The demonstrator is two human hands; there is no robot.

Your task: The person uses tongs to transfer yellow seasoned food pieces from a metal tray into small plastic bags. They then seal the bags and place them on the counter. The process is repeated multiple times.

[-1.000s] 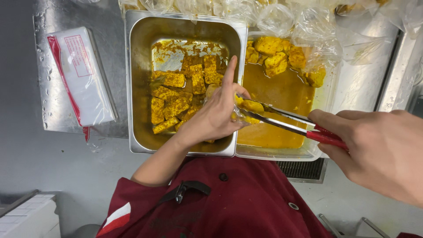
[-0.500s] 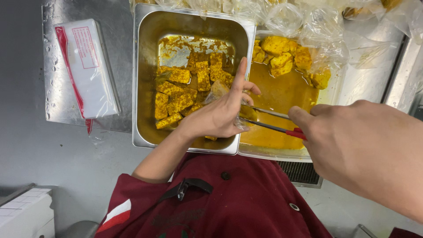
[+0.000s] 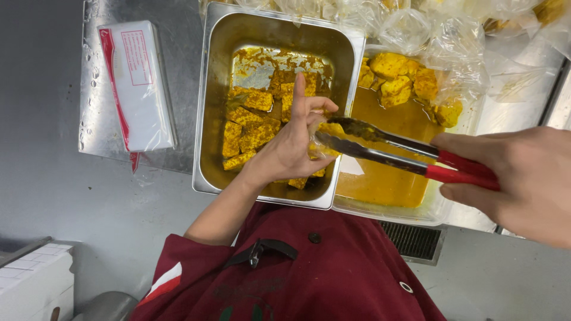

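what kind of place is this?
Most likely a commercial kitchen: a steel pan of sauced yellow cubes on a metal counter, red-handled tongs in the right hand, and a maroon chef-style jacket.

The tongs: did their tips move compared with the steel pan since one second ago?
Cannot tell: the tongs tips stay at the steel pan right wall; the camera shifted.

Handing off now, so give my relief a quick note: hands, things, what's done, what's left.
Right hand: grips red-handled tongs, tips almost closed by the left fingers.
Left hand: over the pan, fingers pinched at the tong tips; what it holds is unclear.
Done: yellow pieces lie in the pan; tub pieces sit in sauce in the lined tub.
Left: tongs not yet put down.
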